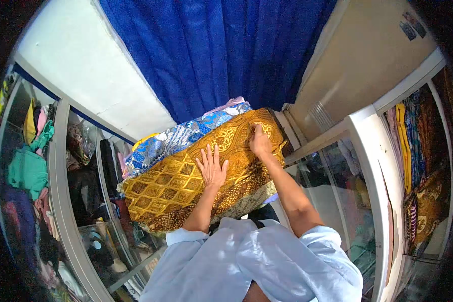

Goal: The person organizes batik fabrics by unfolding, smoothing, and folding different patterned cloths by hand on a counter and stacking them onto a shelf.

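Cloth patterned in gold and brown (168, 186) lies spread at a slant in front of the person's body, in the middle of the view, over the near side of a blue-and-white patterned cloth (178, 142). The person's left hand (214, 171) rests flat on the gold cloth near its middle, fingers extended and spread apart, holding nothing. The right hand (259, 142) touches the same cloth nearer its far right end, its fingers curled in; whether they pinch a fold cannot be told. Behind the fabrics hangs a deep blue curtain (221, 55), between a white panel (88, 65) on the left and a tan panel (362, 65) on the right. Glass-fronted cases flank the person: the left case (61, 151) holds green fabric (29, 171) among other textiles, and the right case (366, 136) stands near hanging yellow fabric (402, 143). The person wears a light blue shirt (246, 251).
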Demonstrator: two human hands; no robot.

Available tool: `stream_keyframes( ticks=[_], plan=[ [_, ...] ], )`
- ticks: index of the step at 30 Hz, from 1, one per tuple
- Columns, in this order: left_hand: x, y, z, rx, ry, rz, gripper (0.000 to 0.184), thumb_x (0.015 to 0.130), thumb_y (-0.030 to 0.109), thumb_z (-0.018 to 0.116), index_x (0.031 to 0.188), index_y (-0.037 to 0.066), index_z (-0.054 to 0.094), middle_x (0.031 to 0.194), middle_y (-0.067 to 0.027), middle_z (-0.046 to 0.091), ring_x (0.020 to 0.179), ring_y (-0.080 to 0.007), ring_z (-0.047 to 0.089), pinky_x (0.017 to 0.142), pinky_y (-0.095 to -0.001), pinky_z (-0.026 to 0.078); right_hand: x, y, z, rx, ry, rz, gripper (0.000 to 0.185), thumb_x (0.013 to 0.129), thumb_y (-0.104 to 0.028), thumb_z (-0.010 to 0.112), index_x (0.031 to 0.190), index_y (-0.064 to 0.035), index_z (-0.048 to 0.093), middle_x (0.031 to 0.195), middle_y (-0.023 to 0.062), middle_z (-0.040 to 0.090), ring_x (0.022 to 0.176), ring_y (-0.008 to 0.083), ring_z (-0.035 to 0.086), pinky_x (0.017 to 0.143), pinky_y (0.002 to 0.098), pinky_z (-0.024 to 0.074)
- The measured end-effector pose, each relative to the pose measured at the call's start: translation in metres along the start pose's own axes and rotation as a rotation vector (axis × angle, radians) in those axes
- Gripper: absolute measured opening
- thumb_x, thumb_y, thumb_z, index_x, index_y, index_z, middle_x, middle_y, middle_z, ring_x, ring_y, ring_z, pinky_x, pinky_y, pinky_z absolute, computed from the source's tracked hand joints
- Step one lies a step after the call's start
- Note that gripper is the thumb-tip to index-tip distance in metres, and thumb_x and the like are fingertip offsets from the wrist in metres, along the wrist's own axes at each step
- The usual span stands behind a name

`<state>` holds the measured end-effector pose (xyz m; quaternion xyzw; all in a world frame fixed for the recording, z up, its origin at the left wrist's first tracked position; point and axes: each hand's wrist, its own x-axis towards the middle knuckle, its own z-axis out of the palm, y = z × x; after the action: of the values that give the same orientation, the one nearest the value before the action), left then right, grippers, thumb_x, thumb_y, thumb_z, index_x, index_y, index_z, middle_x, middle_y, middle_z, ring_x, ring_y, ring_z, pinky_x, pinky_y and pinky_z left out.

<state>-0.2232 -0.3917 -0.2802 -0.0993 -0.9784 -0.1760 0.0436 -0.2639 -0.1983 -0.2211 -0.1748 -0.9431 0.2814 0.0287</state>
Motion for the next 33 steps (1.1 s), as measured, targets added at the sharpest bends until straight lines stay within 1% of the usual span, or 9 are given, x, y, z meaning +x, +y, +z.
stream_keyframes(
  ticks=[2,7,10,12,15,19,27,30,33],
  plan=[
    [-0.001,-0.01,0.01,-0.015,0.062,-0.03,0.069,0.087,0.047,0.044,0.142,0.015,0.017,0.147,-0.0155,0.012,0.135,-0.0377,0.005,0.106,-0.0543,0.006,0.001,-0.002,0.003,-0.014,-0.012,0.045,0.053,0.077,-0.009,0.051,0.126,-0.0134,0.031,0.084,0.026,0.061,0.08,0.0428,0.059,0.072,0.0505,0.046],
    [-0.004,-0.019,0.0,-0.371,0.413,-0.606,0.075,0.076,0.035,0.069,0.127,-0.006,0.032,0.117,-0.0263,0.043,0.111,-0.0364,0.041,0.096,-0.0417,0.031,-0.005,0.008,0.015,-0.026,0.083,-0.089,0.051,0.085,-0.022,0.051,0.129,-0.0097,0.029,0.099,0.026,0.056,0.079,0.0427,0.058,0.067,0.0501,0.0465],
    [0.006,-0.019,-0.041,-0.737,0.02,-0.924,0.074,0.075,0.035,0.07,0.125,-0.007,0.035,0.11,-0.0245,0.05,0.104,-0.0328,0.048,0.093,-0.0386,0.034,-0.006,0.011,0.017,-0.019,0.086,-0.119,0.047,0.087,-0.021,0.049,0.128,-0.0078,0.03,0.11,0.0261,0.05,0.081,0.0432,0.057,0.067,0.0498,0.0461],
    [0.011,-0.052,0.0,-0.99,0.084,-0.854,0.065,0.073,0.032,0.072,0.117,-0.007,0.044,0.108,-0.0164,0.055,0.096,-0.0259,0.053,0.089,-0.0375,0.037,-0.003,0.013,0.019,-0.027,0.085,-0.12,0.047,0.087,-0.02,0.049,0.128,-0.0092,0.03,0.108,0.0257,0.052,0.081,0.043,0.057,0.068,0.05,0.0461],
    [0.016,-0.034,-0.055,-1.445,0.045,-0.629,0.044,0.077,0.02,0.069,0.11,-0.003,0.053,0.106,-0.0063,0.059,0.095,-0.0179,0.053,0.085,-0.0335,0.039,-0.002,0.013,0.016,-0.017,0.045,-0.087,0.046,0.086,-0.018,0.049,0.128,-0.0108,0.031,0.107,0.0261,0.053,0.083,0.0427,0.057,0.071,0.0497,0.0463],
    [0.028,-0.003,-0.098,-1.608,0.101,-0.445,0.032,0.079,0.003,0.063,0.109,-0.001,0.055,0.104,-0.0046,0.06,0.091,-0.0142,0.055,0.083,-0.0297,0.041,-0.005,0.004,0.009,-0.009,0.058,-0.098,0.048,0.083,-0.011,0.048,0.129,-0.0152,0.032,0.105,0.0262,0.054,0.084,0.0425,0.057,0.073,0.049,0.0462],
    [0.041,0.065,-0.154,-1.78,-0.02,-0.15,0.043,0.078,0.011,0.059,0.118,0.0,0.047,0.105,-0.0064,0.059,0.092,-0.0185,0.057,0.08,-0.0329,0.047,-0.011,-0.011,-0.041,0.058,0.132,-0.137,0.044,0.081,-0.007,0.047,0.123,-0.0188,0.043,0.095,0.0237,0.057,0.083,0.0409,0.059,0.071,0.0484,0.047],
    [0.039,0.082,-0.175,-1.851,-0.016,-0.311,0.045,0.077,0.017,0.059,0.117,0.001,0.048,0.104,-0.0071,0.059,0.091,-0.0199,0.058,0.08,-0.0334,0.047,-0.02,-0.022,-0.059,0.176,0.146,-0.222,0.042,0.081,-0.007,0.049,0.121,-0.0173,0.045,0.093,0.0235,0.058,0.083,0.0412,0.058,0.072,0.048,0.0473],
    [0.044,0.058,-0.184,-2.058,-0.06,-0.264,0.042,0.078,0.023,0.056,0.115,0.001,0.051,0.103,-0.0116,0.06,0.089,-0.0244,0.06,0.08,-0.0378,0.049,-0.041,-0.053,-0.081,0.221,0.025,-0.209,0.044,0.081,-0.007,0.049,0.124,-0.0177,0.045,0.114,0.0215,0.051,0.096,0.0387,0.055,0.077,0.0432,0.0485]
  ],
)
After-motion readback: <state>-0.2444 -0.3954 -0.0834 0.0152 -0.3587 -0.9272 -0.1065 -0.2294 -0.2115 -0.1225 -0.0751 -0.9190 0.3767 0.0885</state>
